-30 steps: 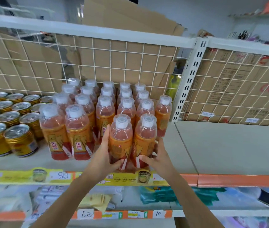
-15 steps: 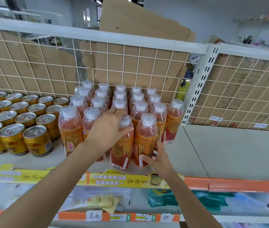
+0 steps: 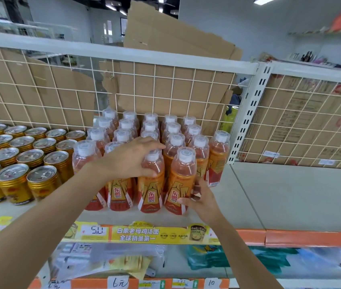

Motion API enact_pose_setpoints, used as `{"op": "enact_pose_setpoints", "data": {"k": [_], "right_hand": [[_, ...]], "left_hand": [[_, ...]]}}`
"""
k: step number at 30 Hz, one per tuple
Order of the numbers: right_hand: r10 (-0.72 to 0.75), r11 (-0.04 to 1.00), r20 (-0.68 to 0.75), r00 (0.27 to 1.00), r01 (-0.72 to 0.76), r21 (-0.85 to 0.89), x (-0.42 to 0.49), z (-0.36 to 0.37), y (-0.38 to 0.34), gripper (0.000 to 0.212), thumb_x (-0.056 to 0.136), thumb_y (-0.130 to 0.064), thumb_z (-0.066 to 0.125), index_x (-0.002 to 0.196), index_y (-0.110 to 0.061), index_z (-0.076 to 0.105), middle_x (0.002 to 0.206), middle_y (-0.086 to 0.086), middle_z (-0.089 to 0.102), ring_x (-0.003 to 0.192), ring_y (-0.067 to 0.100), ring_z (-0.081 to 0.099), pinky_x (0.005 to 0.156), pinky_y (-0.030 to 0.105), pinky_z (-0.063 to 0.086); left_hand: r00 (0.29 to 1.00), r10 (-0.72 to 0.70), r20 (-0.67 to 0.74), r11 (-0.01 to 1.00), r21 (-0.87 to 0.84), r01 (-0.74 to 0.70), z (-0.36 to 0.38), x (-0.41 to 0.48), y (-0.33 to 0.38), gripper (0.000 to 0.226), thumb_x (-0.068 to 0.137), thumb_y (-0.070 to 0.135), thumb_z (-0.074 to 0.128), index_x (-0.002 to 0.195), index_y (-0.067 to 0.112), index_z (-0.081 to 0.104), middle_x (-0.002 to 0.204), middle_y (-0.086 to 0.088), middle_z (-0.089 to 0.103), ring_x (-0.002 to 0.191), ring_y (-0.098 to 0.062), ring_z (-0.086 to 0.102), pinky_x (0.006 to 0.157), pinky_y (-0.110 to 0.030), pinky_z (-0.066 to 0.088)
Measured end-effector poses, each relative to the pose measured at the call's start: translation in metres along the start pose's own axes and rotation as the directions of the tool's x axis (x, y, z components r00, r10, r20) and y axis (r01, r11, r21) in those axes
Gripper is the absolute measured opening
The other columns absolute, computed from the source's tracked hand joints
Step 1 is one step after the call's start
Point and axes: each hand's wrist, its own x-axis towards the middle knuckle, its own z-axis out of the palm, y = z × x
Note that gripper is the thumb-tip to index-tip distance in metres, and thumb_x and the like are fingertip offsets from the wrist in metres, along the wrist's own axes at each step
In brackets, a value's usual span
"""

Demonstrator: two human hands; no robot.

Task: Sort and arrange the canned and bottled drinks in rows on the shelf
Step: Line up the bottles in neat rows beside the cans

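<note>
Seen from the head camera, the left hand [image 3: 130, 157] reaches in from the lower left and lies over the top of the third front bottle [image 3: 150, 192]. Its thumb presses the clear shoulder and its fingers [image 3: 157, 146] curl over the white cap, so the hand grips the bottle's upper part. Just to the right, touching that bottle, stands the front-right bottle [image 3: 183, 174]. The right hand [image 3: 201, 198] holds it low on the label, thumb across the front and fingers [image 3: 196, 184] wrapped round the right side and back. Both bottles stand upright at the front of the bottle block [image 3: 171, 130], several columns of orange drinks with clear domed tops running back to the wire grid [image 3: 165, 90]. One more bottle [image 3: 218, 155] stands alone at the block's right side. The orange-and-red labels read "东鹏" in large red characters, with smaller writing beneath that is too small to be sure of. Left of the bottles, gold cans [image 3: 40, 180] with silver pull-tab lids stand in rows on the same shelf [image 3: 290, 195]. On the shelf edge a yellow strip [image 3: 138, 234] reads "白象老母鸡汤面 全球销量第一", and a handwritten tag [image 3: 95, 230] beside it shows "5.0". On the shelf below, tags read "6元" [image 3: 120, 283] and "10" [image 3: 212, 282]. Flattened cardboard [image 3: 175, 38] leans behind the grid.
</note>
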Motion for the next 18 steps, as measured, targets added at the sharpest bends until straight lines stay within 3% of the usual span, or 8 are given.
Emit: {"op": "enact_pose_setpoints", "data": {"k": [4,7,10,18], "right_hand": [[-0.029,0.998,0.036,0.999,0.03,-0.047,0.001,0.005,0.001,0.058,0.076,-0.004,0.074,0.126,-0.014,0.046,0.115,-0.002,0.062,0.104,0.002,0.06,0.081,0.017,0.051],[-0.029,0.998,0.046,0.999,0.032,-0.051,0.004,0.01,0.001,0.057,0.079,-0.001,0.07,0.127,-0.013,0.042,0.115,-0.006,0.059,0.1,-0.006,0.059,0.079,0.01,0.048],[-0.033,0.997,0.03,0.999,0.035,-0.075,0.005,0.014,0.002,0.055,0.081,-0.001,0.068,0.124,-0.02,0.039,0.12,0.0,0.055,0.103,-0.005,0.055,0.079,0.007,0.046],[-0.032,0.995,0.035,0.999,0.036,-0.098,0.006,0.016,-0.002,0.051,0.084,0.005,0.061,0.123,-0.019,0.038,0.117,0.002,0.054,0.101,-0.005,0.052,0.077,0.003,0.044]], "left_hand": [[1.0,-0.005,-0.023,0.996,0.092,0.007,0.003,-0.002,0.0,0.081,0.078,0.034,0.072,0.145,0.029,0.028,0.141,0.007,0.034,0.128,-0.011,0.033,0.103,-0.025,0.028],[1.0,-0.006,-0.022,0.988,0.156,0.01,0.0,-0.006,-0.003,0.081,0.081,0.034,0.07,0.146,0.03,0.023,0.145,0.008,0.029,0.129,-0.012,0.03,0.105,-0.023,0.021],[1.0,0.003,-0.023,0.977,0.215,0.002,-0.002,-0.009,-0.002,0.08,0.083,0.036,0.067,0.147,0.031,0.02,0.145,0.01,0.028,0.125,-0.01,0.029,0.101,-0.02,0.015],[0.997,0.02,-0.08,0.983,0.186,-0.005,0.001,-0.011,-0.003,0.076,0.08,0.046,0.066,0.144,0.03,0.028,0.14,0.011,0.033,0.126,-0.011,0.035,0.102,-0.025,0.019]]}}
